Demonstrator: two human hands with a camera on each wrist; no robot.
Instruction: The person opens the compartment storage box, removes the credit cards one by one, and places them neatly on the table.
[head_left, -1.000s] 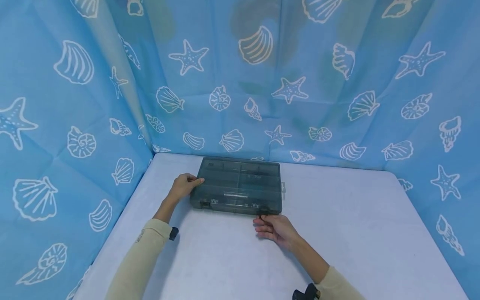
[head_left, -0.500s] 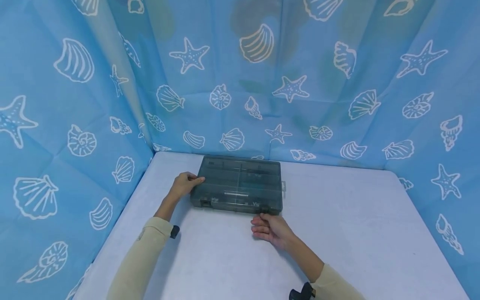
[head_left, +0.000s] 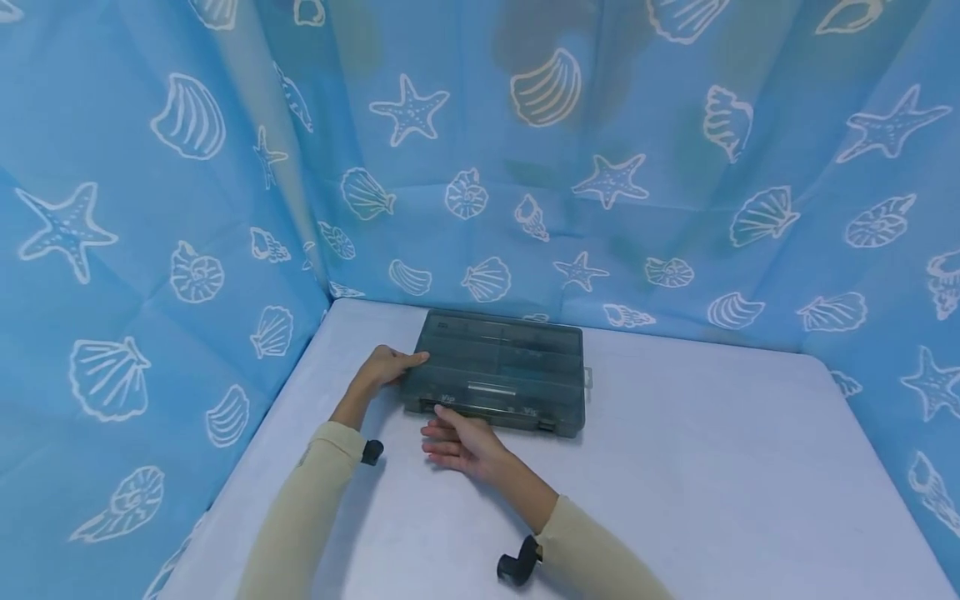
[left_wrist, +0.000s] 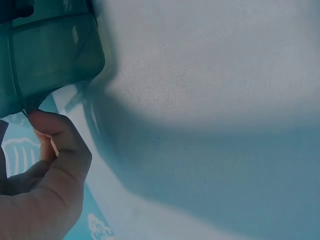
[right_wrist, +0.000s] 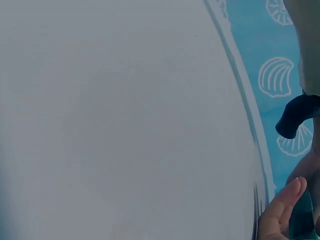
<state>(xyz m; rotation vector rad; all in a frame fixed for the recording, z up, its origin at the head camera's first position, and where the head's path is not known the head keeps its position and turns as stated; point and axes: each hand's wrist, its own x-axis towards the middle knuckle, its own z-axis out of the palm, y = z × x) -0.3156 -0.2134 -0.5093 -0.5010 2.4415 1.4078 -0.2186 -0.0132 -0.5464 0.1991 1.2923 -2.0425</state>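
A dark, see-through compartment box (head_left: 498, 354) with a closed lid lies flat near the back of the white table. My left hand (head_left: 385, 367) grips its left edge, thumb on top. In the left wrist view, the thumb and fingers of that hand (left_wrist: 57, 175) meet at the edge of the greenish box (left_wrist: 55, 52). At the front left latch, my right hand (head_left: 467, 446) touches the box with its thumb, the other fingers loosely extended below the front edge. The right latch (head_left: 547, 426) is uncovered. Only part of my right hand (right_wrist: 282, 210) enters the right wrist view.
The white tabletop (head_left: 712, 450) stretches right and forward of the box. A blue curtain (head_left: 637, 150) with shells and starfish encloses the back and sides. A small clear tab (head_left: 588, 377) sticks out from the box's right side. Dark wrist cameras (head_left: 519, 562) sit on both sleeves.
My right hand has left the front right latch and shifted left to the front left one. My left hand keeps its grip. The head view has swung slightly left.
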